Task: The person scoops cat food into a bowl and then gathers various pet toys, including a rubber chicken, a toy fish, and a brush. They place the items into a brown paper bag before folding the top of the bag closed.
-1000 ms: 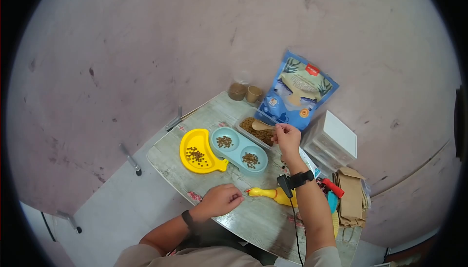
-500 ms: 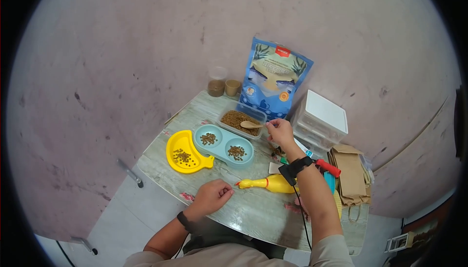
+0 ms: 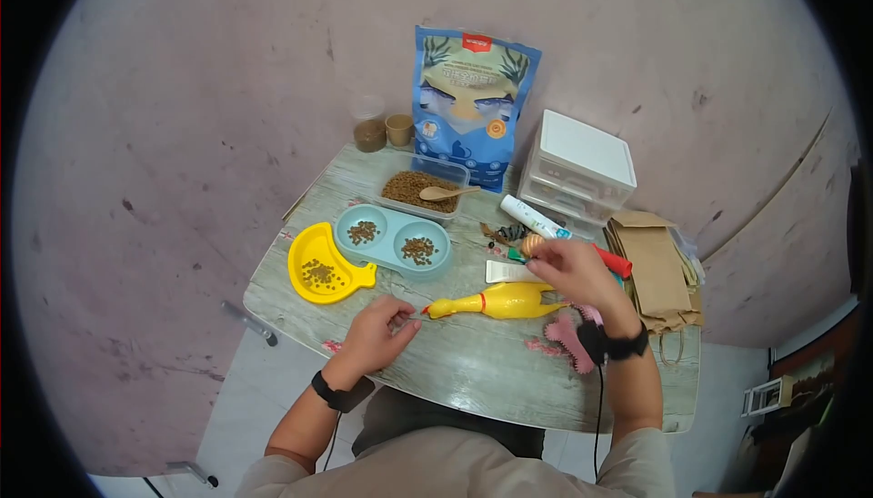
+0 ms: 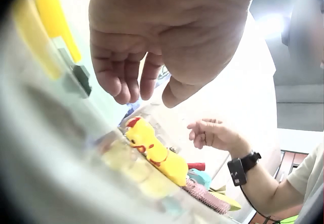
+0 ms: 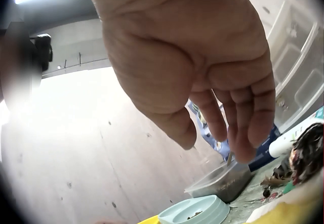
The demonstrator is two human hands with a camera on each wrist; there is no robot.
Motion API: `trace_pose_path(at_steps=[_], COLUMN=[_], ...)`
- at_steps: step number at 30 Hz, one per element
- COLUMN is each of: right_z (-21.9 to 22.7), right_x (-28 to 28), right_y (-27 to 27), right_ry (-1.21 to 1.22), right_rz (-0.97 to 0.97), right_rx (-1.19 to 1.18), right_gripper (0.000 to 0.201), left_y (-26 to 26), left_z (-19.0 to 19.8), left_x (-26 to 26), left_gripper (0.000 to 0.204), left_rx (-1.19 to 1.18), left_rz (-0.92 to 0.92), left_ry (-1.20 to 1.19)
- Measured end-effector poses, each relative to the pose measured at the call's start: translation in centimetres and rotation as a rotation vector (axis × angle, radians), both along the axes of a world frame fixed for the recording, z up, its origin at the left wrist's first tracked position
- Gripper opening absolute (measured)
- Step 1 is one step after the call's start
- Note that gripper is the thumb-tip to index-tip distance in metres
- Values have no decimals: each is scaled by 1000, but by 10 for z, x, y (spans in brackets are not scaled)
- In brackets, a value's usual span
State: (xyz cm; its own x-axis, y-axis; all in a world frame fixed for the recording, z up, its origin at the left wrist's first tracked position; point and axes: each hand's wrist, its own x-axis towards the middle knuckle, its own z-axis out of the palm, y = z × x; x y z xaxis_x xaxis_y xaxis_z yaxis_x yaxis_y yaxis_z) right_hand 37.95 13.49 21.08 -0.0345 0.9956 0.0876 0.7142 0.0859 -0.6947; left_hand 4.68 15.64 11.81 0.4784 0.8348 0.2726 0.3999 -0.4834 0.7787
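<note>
My right hand [image 3: 556,266] hovers over the tail end of a yellow rubber chicken [image 3: 498,301] lying on the table; its fingers [image 5: 238,125] hang loosely curled and hold nothing. My left hand [image 3: 382,327] rests on the table by the chicken's beak, and its loosely curled fingers [image 4: 126,82] are empty too. The chicken [image 4: 158,152] lies just beyond that hand in the left wrist view. A wooden spoon [image 3: 446,192] lies in a clear tub of kibble [image 3: 406,191]. Kibble also sits in a blue double bowl [image 3: 393,241] and a yellow bowl [image 3: 318,269].
A blue food bag [image 3: 468,102] and two small jars [image 3: 382,132] stand at the back against the wall. White drawers [image 3: 580,171], brown paper bags [image 3: 650,266], a white tube [image 3: 536,218], a red-handled tool [image 3: 617,263] and a pink brush [image 3: 568,334] crowd the right side.
My right hand let go of the wooden spoon, left it in the tub, and drew back to the chicken's tail. The left hand stayed by the beak.
</note>
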Motion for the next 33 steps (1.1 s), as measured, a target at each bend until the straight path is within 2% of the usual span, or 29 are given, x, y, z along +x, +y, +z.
trace_pose_path(at_steps=[2, 4, 5, 7, 9, 11, 13, 15, 18, 21, 23, 25, 26, 28, 31, 33], right_z=[15, 15, 10, -1, -10, -21, -36, -46, -54, -55, -47, -20, -5, -4, -16, -28], right_x=[5, 16, 20, 29, 33, 35, 36, 36, 42, 51, 59, 69, 70, 85, 99, 108], right_y=[-42, -73, -87, -113, -133, -149, -156, -160, -166, -171, -169, -161, -153, -123, -77, -53], right_ry=[-27, 53, 55, -66, -128, -296, -271, -374, -357, -324, -309, -315, -296, -289, -230, -390], right_rz=[-30, -200, -216, -265, -298, -270, -296, -204, -173, -112, -80, -186, -281, -348, -399, -391], right_rx=[-25, -83, -78, 37, 40, 70, 12, 164, 193, 201, 196, 174, 269, 464, 433, 182], right_gripper=[30, 35, 35, 38, 38, 36, 38, 37, 30, 27, 27, 30, 30, 29, 25, 27], left_y=[5, 11, 15, 18, 18, 19, 20, 20, 12, 12, 17, 25, 29, 40, 74, 97], left_z=[16, 24, 27, 30, 31, 29, 22, 16, 25, 28, 43, 60, 69, 83, 69, 40], left_x=[10, 25, 34, 51, 68, 81, 91, 94, 88, 85, 85, 95, 107, 139, 207, 233], left_gripper=[23, 26, 30, 33, 37, 37, 36, 33, 28, 26, 29, 33, 35, 39, 36, 37], left_rx=[56, 120, 199, 289, 342, 320, 302, 264, 184, 189, 225, 259, 329, 404, 493, 608], left_rz=[-45, -100, -150, -219, -254, -289, -325, -313, -389, -412, -457, -504, -467, -451, -486, -455], left_ry=[38, 68, 122, 173, 268, 350, 439, 515, 441, 553, 624, 694, 615, 505, 460, 505])
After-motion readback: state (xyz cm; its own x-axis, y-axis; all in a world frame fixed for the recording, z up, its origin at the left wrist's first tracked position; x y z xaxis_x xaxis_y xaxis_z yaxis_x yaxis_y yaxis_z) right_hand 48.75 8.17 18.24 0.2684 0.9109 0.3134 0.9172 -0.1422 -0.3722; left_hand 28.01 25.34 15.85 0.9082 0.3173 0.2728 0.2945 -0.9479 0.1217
